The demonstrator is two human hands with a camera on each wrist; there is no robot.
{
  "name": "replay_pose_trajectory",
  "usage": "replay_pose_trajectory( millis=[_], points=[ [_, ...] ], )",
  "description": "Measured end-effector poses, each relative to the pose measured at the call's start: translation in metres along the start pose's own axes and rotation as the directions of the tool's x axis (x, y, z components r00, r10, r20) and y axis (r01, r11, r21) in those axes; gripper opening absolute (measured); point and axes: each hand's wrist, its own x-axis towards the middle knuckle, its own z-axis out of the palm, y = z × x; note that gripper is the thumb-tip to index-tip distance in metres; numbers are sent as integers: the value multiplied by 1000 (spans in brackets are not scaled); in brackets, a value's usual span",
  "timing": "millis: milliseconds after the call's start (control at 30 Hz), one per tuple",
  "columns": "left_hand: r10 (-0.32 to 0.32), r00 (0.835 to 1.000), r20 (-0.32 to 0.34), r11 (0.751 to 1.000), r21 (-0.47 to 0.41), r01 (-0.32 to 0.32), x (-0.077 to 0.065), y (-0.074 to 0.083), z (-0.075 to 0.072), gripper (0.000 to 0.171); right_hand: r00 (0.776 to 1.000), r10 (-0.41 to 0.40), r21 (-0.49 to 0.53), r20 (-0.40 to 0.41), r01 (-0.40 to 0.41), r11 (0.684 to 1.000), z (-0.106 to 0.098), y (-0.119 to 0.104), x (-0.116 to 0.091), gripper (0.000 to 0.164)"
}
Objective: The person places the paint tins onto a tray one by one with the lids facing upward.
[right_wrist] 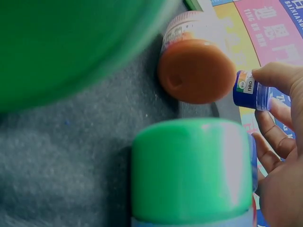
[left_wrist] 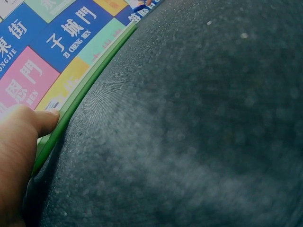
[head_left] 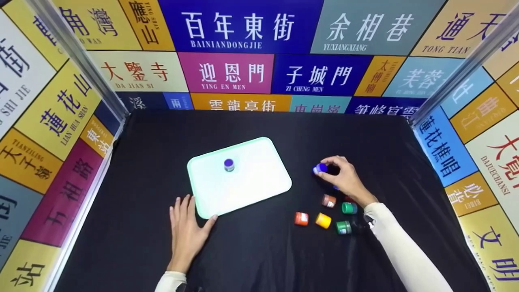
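Note:
My right hand pinches a small blue paint jar between thumb and fingers, to the right of the tray. In the right wrist view, the jar is tilted, with its blue lid to the left and a label showing. My left hand lies at the near left corner of a pale green tray, fingers straight along its left side. The left thumb touches the rim in the left wrist view. A purple-lidded jar stands upright on the tray.
Near my right forearm sit several jars on the black cloth: brown, red, yellow and two green ones. Part of another blue jar shows below the right hand. Panels with printed signs enclose the table.

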Motion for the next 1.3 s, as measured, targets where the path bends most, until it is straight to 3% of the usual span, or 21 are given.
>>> replay_pose_trajectory(
  millis=[867,1300],
  points=[
    [1,1000,-4,1000,-15,-2,2,0,-2,94,993,-99,-18,68,101,995,17,-28,13,34],
    [-5,1000,7,1000,-1,5,1,2,0,96,977,-159,-64,138,169,983,34,-36,23,33]
  ],
)
